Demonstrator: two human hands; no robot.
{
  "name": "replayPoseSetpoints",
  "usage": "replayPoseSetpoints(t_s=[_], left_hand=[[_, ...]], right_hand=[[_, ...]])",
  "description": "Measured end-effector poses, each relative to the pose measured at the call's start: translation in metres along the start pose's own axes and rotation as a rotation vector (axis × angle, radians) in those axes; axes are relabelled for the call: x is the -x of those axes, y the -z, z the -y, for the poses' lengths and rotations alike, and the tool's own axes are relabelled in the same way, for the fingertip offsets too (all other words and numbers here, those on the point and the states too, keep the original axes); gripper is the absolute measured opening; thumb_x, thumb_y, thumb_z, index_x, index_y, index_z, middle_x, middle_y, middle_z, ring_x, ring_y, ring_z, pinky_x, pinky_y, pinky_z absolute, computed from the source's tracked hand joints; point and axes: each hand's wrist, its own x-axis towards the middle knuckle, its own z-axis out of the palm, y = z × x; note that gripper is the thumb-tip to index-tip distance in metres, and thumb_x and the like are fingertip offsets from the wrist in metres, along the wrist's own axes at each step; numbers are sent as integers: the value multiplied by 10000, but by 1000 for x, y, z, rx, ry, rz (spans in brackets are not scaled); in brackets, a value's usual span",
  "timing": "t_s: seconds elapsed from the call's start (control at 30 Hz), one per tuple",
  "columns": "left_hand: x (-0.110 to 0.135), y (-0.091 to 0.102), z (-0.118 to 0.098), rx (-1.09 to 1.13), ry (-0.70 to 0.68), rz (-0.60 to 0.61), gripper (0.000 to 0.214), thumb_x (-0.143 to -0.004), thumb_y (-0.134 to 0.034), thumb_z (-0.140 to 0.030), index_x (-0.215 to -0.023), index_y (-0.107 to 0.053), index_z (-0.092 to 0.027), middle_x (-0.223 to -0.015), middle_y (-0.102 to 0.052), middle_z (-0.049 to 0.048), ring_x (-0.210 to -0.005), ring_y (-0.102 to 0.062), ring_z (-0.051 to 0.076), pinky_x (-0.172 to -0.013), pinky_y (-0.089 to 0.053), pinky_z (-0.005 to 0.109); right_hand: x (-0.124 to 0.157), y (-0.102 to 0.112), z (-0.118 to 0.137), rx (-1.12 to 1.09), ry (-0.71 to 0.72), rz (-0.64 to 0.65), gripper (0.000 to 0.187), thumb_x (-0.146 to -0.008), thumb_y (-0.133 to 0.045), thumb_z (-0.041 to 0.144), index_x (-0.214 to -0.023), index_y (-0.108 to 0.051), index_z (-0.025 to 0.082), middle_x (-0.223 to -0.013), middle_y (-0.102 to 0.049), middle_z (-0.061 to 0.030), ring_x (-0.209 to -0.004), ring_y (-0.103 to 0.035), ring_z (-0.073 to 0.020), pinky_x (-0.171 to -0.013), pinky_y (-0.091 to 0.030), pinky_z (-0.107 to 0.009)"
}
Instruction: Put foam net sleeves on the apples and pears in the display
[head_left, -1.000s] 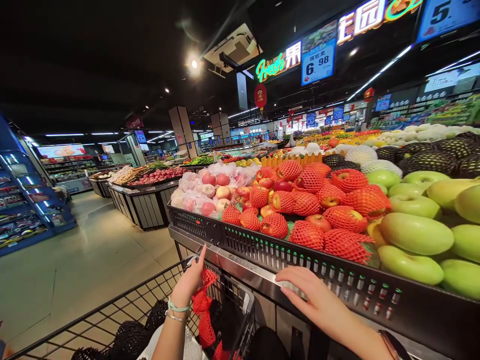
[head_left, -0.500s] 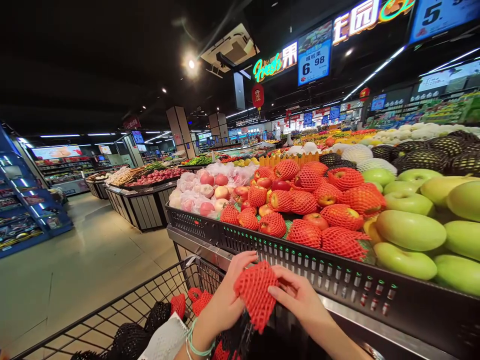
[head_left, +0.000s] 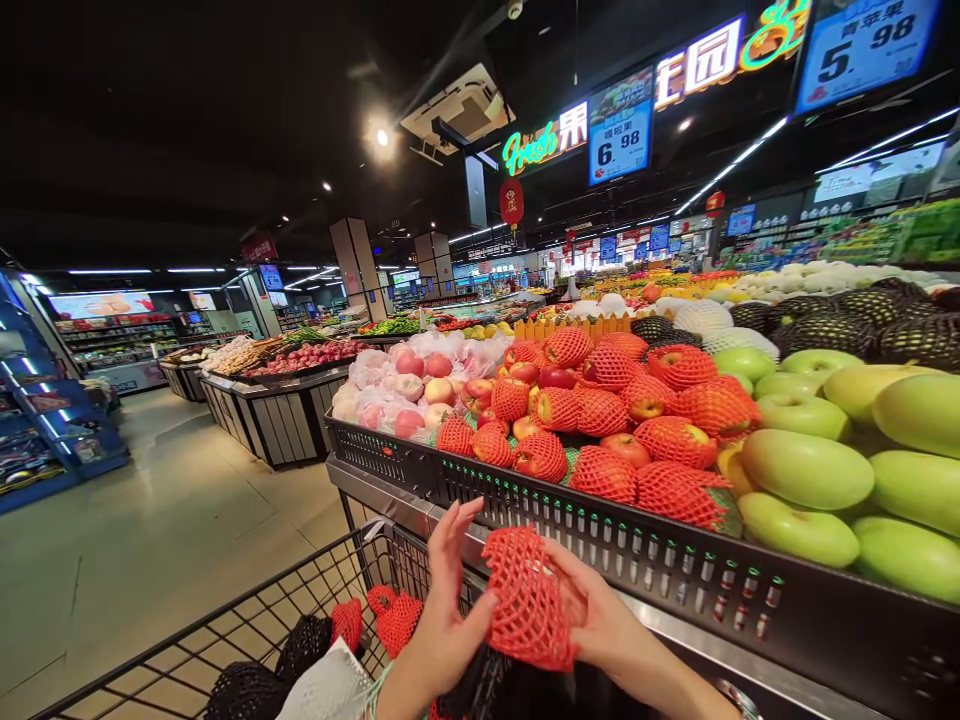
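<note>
Just above the cart, a red foam fruit net (head_left: 527,600) is in my right hand (head_left: 600,612), whose fingers curl behind and around its right side. Whether fruit sits inside the net I cannot tell. My left hand (head_left: 450,595) is at the net's left side, fingers stretched upward and apart, the thumb tip at the net's edge. Beyond both hands, a black slotted crate (head_left: 585,522) holds apples in similar red nets (head_left: 540,455), with bare green apples (head_left: 817,468) at the right and pink-wrapped fruit (head_left: 420,375) at the left.
Below me on the left stands a black wire shopping cart (head_left: 225,632). In it lie black-netted items (head_left: 244,690), red-netted items (head_left: 397,622) and something white (head_left: 330,685). The display's metal ledge (head_left: 397,495) runs under the crate. Tiled floor (head_left: 172,520) lies to the left.
My left hand has loosened from the net, its fingers now spread upward. The net has turned and widened in my right hand, shifting slightly right.
</note>
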Motion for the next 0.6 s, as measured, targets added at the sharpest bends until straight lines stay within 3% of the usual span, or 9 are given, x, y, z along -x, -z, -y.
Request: replayPoseSetpoints(t_s=[0.07, 0.1, 0.2, 0.27, 0.37, 0.47, 0.53, 0.6], left_hand=[[0, 3, -7, -28, -184, -170, 320, -890, -529, -76, -1131, -546, -286, -1087, -606, 11, -1091, -568, 142, -1003, -445, 302], [-1, 4, -12, -75, -228, -162, 248, -878, -523, -46, -981, -593, -261, -953, -619, -4, -966, -600, 130, -913, -484, 262], [-5, 4, -23, -204, -179, 51, 187, -858, -546, -58, -805, -635, -213, -806, -657, 10, -767, -624, 135, -720, -515, 228], [-9, 2, -25, -234, -95, 129, 128, -869, -578, -137, -803, -668, -201, -776, -686, 32, -706, -626, 150, -656, -516, 235], [-14, 2, -23, -264, -24, 237, 132, -882, -613, -270, -833, -708, -193, -806, -719, 68, -720, -639, 185, -694, -540, 288], [-14, 6, -18, -308, -234, 340, 171, -908, -571, -277, -877, -721, -202, -832, -743, 88, -789, -669, 216, -784, -550, 341], [-13, 9, -16, -329, -388, 366, 173, -908, -561, -236, -999, -708, -225, -891, -756, 93, -868, -687, 229, -850, -543, 365], [-10, 11, -11, -327, -416, 347, 288, -890, -593, -213, -1168, -647, -263, -1032, -747, 94, -1000, -676, 239, -947, -516, 391]], right_hand=[[2, 2, 3, 25, -12, -16, 693, -646, -823, 255, -1285, -555, 287, -1322, -579, -95, -1233, -560, -228, -1061, -427, -391], [2, 1, 5, 50, -18, -32, 706, -633, -827, 255, -1283, -554, 281, -1326, -576, -99, -1243, -552, -237, -1063, -426, -398], [5, -5, 13, 140, -32, -51, 735, -601, -840, 254, -1275, -549, 289, -1324, -576, -87, -1239, -552, -245, -1066, -426, -410], [5, -11, 17, 197, -35, -29, 733, -611, -836, 240, -1280, -545, 304, -1321, -578, -74, -1227, -558, -237, -1075, -419, -406], [5, -16, 21, 309, 14, -38, 660, -623, -834, 239, -1235, -592, 284, -1355, -546, -80, -1255, -525, -248, -1113, -375, -411], [1, -13, 20, 389, 59, -65, 582, -647, -825, 257, -1191, -617, 258, -1379, -516, -91, -1262, -508, -253, -1113, -371, -397], [-4, -9, 17, 375, 22, -14, 604, -674, -808, 253, -1232, -577, 260, -1343, -539, -91, -1218, -541, -234, -1075, -409, -376], [-9, -6, 14, 318, -38, 45, 666, -680, -800, 250, -1286, -523, 265, -1296, -564, -87, -1136, -588, -209, -1002, -465, -351]])
